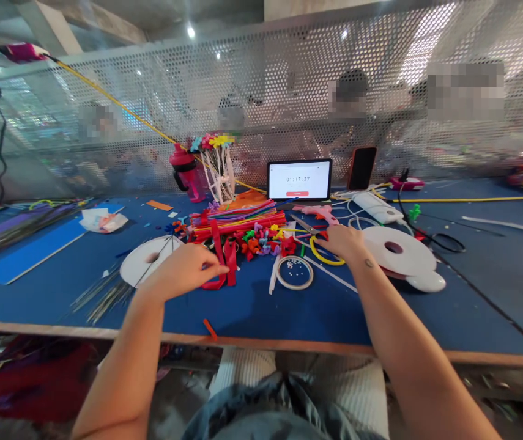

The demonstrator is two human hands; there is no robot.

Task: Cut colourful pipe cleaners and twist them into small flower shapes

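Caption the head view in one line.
Left hand nears red strips; right hand sits by scissors on a blue worktable.

The head-worn camera looks forward and down on the left hand (183,272) and right hand (341,241).

Left hand (183,272) curled, right hand (341,241) palm down

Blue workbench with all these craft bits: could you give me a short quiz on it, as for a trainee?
1. True or false: the tablet displays 01:17:27.
2. What lies closest to the right hand? A) pink drinking bottle, B) yellow loop, C) blue board.
3. Fill in: the tabletop under the left hand is ____.

Key: 1 true; 2 B; 3 blue.
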